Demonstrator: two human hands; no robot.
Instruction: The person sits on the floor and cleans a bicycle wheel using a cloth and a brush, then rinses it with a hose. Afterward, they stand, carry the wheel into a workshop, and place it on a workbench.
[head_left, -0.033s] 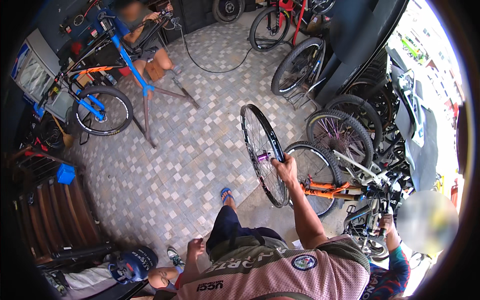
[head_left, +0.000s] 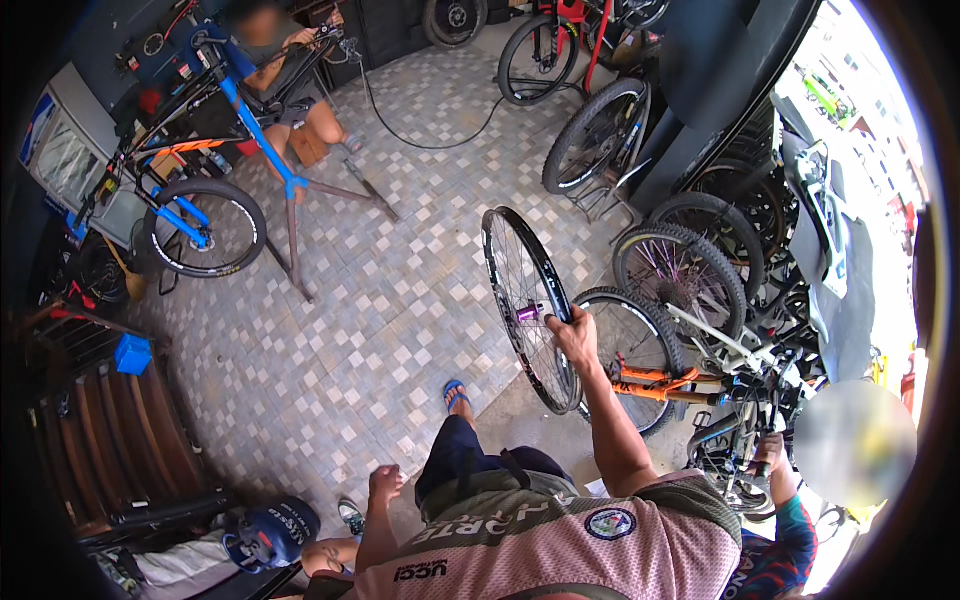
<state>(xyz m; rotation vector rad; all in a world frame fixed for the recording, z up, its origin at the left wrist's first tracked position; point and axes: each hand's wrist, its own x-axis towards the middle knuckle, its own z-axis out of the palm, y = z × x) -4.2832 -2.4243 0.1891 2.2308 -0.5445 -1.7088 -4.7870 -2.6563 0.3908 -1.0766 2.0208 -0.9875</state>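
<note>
A bare bicycle wheel (head_left: 499, 288), with a black rim, thin spokes and a purple hub (head_left: 528, 313), hangs upright and slightly tilted over the tiled floor. My right hand (head_left: 575, 340) is closed around the near side of its rim, arm stretched forward. No tyre shows on it. My left hand (head_left: 385, 483) is low beside my body, fingers curled in, and nothing shows in it. Just right of the held wheel stands a bike with an orange fork (head_left: 655, 382) and a tyred front wheel (head_left: 665, 345).
Parked bikes, including one with a knobby wheel (head_left: 680, 275), line the right side. A blue bike (head_left: 205, 225) stands at a repair stand (head_left: 292, 215), with a person (head_left: 290, 90) seated behind. Another person's hand (head_left: 770, 455) grips a handlebar at right; a capped person (head_left: 270, 535) is lower left.
My left hand has shifted slightly forward and to the left. The wheel and my right hand stay almost where they were.
</note>
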